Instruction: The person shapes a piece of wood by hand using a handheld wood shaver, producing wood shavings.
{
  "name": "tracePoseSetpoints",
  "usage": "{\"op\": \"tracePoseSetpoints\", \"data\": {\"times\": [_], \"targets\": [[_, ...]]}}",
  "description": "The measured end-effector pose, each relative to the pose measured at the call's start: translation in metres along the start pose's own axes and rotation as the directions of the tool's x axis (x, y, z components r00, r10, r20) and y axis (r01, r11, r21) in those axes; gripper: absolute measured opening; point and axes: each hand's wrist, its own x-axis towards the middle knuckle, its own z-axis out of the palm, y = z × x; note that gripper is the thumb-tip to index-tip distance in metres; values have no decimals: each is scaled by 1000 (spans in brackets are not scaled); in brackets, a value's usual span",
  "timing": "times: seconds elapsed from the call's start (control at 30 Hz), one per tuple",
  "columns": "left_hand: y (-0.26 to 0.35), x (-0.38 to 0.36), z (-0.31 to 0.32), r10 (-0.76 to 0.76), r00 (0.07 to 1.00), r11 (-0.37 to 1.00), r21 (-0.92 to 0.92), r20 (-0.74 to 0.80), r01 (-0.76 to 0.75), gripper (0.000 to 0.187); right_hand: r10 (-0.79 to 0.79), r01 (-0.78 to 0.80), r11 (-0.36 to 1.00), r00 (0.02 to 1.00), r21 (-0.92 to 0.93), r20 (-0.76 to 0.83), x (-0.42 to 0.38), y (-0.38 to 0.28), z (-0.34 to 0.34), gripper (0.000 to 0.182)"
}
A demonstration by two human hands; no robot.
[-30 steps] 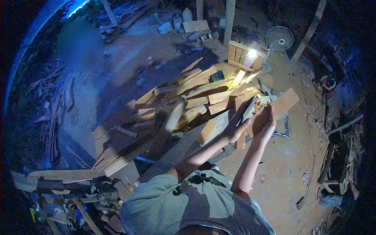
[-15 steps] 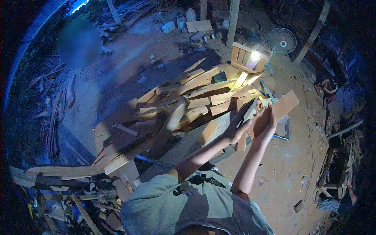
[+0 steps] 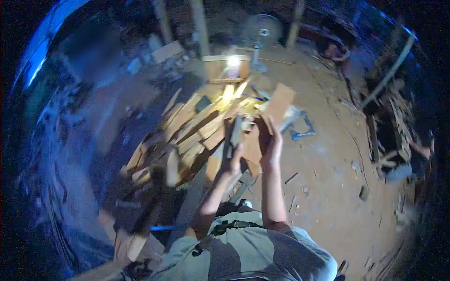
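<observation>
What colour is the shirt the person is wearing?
The shirt looks pale grey-green, seen in the head view.

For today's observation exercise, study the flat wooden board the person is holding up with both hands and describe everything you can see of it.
The board is a flat, short plank of pale, bare wood, roughly rectangular, with blunt cut ends. It is held up in front of the person, tilted so its far end points up and to the right, above the heap of planks on the dirt floor. The right hand grips its lower end from beneath; the left hand is beside it, on a darker, narrower piece. A lamp behind lights its upper edge. Motion blur hides the grain.
</observation>
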Motion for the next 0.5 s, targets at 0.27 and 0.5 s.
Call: {"op": "tracePoseSetpoints", "data": {"times": [0.27, 0.5], "targets": [[26, -13, 7, 29, 999, 998, 58, 42, -31, 58, -167, 141, 978, 971, -154, -170, 3, -14, -15, 23], [27, -20, 12, -30, 999, 992, 124, -28, 33, 50, -213, 217, 974, 974, 58, -78, -7, -19, -1, 29]]}}
